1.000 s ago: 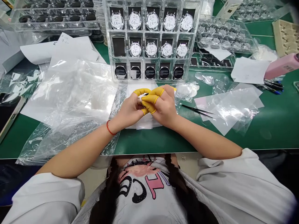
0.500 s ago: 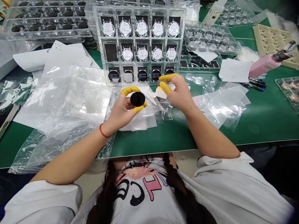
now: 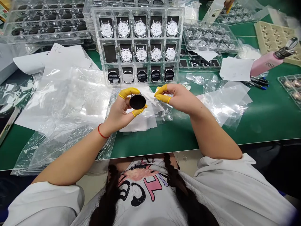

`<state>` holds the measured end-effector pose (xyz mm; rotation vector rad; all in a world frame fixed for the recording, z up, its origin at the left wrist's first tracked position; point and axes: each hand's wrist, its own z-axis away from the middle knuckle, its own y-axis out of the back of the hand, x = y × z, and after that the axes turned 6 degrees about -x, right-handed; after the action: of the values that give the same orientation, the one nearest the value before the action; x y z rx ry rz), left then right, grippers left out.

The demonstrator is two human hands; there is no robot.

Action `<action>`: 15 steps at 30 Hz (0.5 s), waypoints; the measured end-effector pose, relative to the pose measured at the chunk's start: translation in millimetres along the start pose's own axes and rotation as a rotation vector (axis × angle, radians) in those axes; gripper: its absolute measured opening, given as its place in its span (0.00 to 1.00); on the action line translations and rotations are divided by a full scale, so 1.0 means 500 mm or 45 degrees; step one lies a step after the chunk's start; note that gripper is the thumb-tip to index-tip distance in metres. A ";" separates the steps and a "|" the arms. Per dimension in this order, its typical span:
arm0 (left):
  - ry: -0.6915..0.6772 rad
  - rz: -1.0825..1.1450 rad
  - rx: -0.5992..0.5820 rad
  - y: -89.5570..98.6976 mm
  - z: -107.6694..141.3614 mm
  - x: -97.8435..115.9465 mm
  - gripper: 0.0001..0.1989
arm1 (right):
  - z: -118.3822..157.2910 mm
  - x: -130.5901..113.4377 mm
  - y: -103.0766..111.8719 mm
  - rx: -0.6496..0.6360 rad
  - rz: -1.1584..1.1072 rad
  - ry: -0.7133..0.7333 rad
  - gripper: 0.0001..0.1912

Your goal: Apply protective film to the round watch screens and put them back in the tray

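Observation:
A round watch piece with a black face (image 3: 137, 102) is held by its edge in my left hand (image 3: 122, 108), whose thumb and fingertips wear yellow finger covers. To its right, my right hand (image 3: 177, 98) has its yellow-covered fingertips pinched together, close to white crumpled material (image 3: 148, 93); whether they grip some of it is too small to tell. Behind both hands a clear compartment tray (image 3: 101, 42) stands upright with round watch pieces in most pockets. One pocket in its middle row, far left, shows only black backing. White sheets (image 3: 141, 123) lie under my hands.
Plastic bags and papers (image 3: 77, 103) cover the left of the green table (image 3: 176, 141). Stacked trays (image 3: 58, 37) stand at the back left. A pink bottle (image 3: 264, 65), pens (image 3: 258, 82) and a beige tray (image 3: 260, 37) are at the right. Another person's fingers (image 3: 228, 4) show at the top.
My right hand has moved down and slightly left from in front of the upright tray, and its fingers have closed together. Another person's fingers have appeared at the top right.

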<state>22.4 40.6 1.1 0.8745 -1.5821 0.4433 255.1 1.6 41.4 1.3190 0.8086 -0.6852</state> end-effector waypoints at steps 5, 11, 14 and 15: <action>0.001 -0.010 -0.027 -0.004 0.004 -0.005 0.27 | -0.008 0.019 -0.003 -0.013 -0.066 -0.029 0.05; -0.038 0.004 -0.008 -0.013 0.005 -0.001 0.27 | -0.010 0.026 -0.001 -0.099 -0.062 -0.077 0.08; 0.060 0.062 -0.003 -0.016 -0.001 -0.001 0.31 | -0.005 0.011 0.001 0.008 -0.097 -0.021 0.10; 0.099 0.098 -0.004 -0.016 -0.003 -0.002 0.33 | -0.003 0.004 0.001 0.059 -0.117 0.007 0.11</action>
<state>29.5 36.7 -1.2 0.7870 -1.5484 0.5233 256.5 3.1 40.1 1.3321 0.8660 -0.7774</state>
